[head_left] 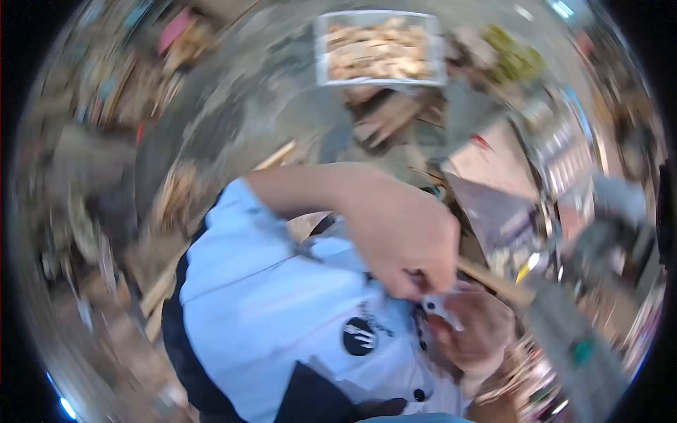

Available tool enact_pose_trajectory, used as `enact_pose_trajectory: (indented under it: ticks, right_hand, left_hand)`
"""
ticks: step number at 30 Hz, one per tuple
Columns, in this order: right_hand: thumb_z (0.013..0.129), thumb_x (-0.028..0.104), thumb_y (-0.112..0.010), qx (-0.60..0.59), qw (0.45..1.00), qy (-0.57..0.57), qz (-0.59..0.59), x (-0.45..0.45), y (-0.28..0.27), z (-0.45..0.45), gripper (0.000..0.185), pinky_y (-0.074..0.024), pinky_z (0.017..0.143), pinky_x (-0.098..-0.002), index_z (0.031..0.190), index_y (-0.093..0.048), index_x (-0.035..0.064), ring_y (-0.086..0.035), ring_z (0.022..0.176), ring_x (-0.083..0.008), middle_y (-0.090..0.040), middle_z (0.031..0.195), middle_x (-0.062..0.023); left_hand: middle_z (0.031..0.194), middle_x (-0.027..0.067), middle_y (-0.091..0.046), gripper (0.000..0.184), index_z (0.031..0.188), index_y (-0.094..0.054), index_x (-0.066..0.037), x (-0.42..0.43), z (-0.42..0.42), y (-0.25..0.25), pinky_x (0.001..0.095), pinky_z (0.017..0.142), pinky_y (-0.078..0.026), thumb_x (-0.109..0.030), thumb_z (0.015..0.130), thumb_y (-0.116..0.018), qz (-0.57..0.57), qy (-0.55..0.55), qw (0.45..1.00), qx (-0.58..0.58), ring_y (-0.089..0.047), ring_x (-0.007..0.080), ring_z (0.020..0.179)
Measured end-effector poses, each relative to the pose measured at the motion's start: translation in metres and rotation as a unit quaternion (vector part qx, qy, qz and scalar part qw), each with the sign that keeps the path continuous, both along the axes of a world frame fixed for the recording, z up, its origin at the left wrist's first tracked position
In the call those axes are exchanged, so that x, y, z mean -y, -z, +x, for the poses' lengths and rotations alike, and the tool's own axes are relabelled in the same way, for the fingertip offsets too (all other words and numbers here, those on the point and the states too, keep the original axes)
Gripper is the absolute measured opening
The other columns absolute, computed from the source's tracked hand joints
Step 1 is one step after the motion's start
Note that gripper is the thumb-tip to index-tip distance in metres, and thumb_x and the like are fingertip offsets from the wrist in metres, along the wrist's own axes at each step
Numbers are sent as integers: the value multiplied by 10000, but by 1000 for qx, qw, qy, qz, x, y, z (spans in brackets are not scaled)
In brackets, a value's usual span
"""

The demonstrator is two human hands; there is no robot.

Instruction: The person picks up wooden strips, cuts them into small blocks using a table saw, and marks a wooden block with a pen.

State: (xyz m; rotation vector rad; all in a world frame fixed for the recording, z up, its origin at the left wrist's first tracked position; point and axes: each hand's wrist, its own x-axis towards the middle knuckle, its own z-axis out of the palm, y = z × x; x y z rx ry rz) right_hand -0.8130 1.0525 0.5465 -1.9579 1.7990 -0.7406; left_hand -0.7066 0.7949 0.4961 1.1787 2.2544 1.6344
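Although motion blur softens the whole head view, I can record the pose of both hands at the chest. The left hand (412, 240) hangs from a bent wrist; its forearm enters from the left and crosses in front of the body, knuckles uppermost. Its fingers are curled down and pressed together, pinching the front of the light-blue buttoned cloth shirt (247, 296) worn by the person. The right hand (486, 328) sits just beside and below it, against the same shirt front, wrist toward the lower edge. Its fingers are bent, but I cannot tell whether they grip. A round black button (419, 395) shows lower on the shirt, and a round black badge with white marking (360, 336) lies left of the hands.

On clearances, I note the broad stretch of grey floor (240, 106) beyond the left forearm as the widest room for moving. The white rectangular tray (381, 82) bounds it at the top, well apart from both hands, filled with pale wooden pieces (374, 56). The right side is tighter: a straight tan wooden strip (497, 282) runs out from near the left hand toward a long grey beam (571, 345), past a pale flat panel with a red mark (493, 162).
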Motion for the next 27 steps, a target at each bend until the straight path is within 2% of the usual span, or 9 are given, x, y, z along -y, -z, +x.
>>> enact_pose_trajectory:
  ticks: [1,3,6,8,10,12,20,26,27]
  right_hand:
    - [909,278,-806,0,997,55,60,-12,0,-15,387,-594,916,-383,1125,-715,-30,-726,976,-301,-712,1161,-181]
    - [973,306,-772,105,919,374,-63,-53,54,-49,494,-518,1068,-424,1297,-650,-46,-674,1146,-319,-673,1291,-191]
    - [1011,313,-711,-156,835,512,124,-149,121,-159,561,-472,1095,-431,1421,-580,-48,-606,1288,-295,-620,1424,-211]
    - [1055,325,-645,-160,813,501,250,-212,172,-185,489,-489,1056,-425,1366,-626,-52,-621,1265,-303,-646,1394,-227]
    - [1078,345,-610,-114,829,464,289,-213,194,-192,470,-497,1036,-420,1321,-659,-54,-636,1236,-309,-671,1355,-232]
    - [1083,355,-598,-117,851,445,254,-206,209,-204,473,-500,1030,-421,1307,-665,-56,-642,1226,-312,-678,1342,-229]
    - [1105,395,-550,-111,859,492,91,-228,230,-185,501,-513,1004,-424,1253,-689,-63,-663,1182,-324,-703,1291,-219]
    - [1122,425,-514,-130,803,578,-59,-273,216,-124,538,-523,985,-427,1213,-708,-68,-679,1150,-333,-722,1252,-212]
    - [1127,480,-473,-164,792,586,-43,-235,173,-91,604,-538,975,-429,1188,-715,-70,-694,1114,-341,-731,1223,-201]
  left_hand:
    - [845,114,-736,252,907,-732,-30,-3,6,6,424,780,-559,-279,933,-760,45,-17,998,49,-716,295,793]
    - [860,106,-768,307,986,-778,-15,-6,9,27,373,746,-549,-319,944,-774,182,-51,975,121,-724,241,793]
    - [888,107,-765,345,1035,-761,-13,-13,1,109,370,742,-539,-352,971,-764,376,-213,857,279,-732,228,824]
    - [865,93,-758,361,998,-763,-44,-11,-4,186,385,744,-548,-402,952,-755,224,-441,826,272,-727,252,810]
    - [847,94,-753,346,930,-748,-62,-27,-1,259,408,738,-546,-408,908,-754,81,-555,752,347,-720,276,796]
    - [841,99,-753,326,902,-739,-65,-45,14,297,421,725,-541,-391,886,-749,80,-585,724,356,-717,284,786]
    - [811,114,-746,251,810,-705,-71,-60,35,308,460,690,-517,-318,852,-716,87,-561,728,385,-712,295,784]
    - [897,113,-757,296,991,-722,-73,-49,13,272,465,747,-532,-344,877,-755,49,-476,790,383,-725,320,872]
    - [897,113,-757,296,991,-722,-73,-49,7,266,465,747,-532,-344,877,-755,41,-458,805,375,-725,320,872]
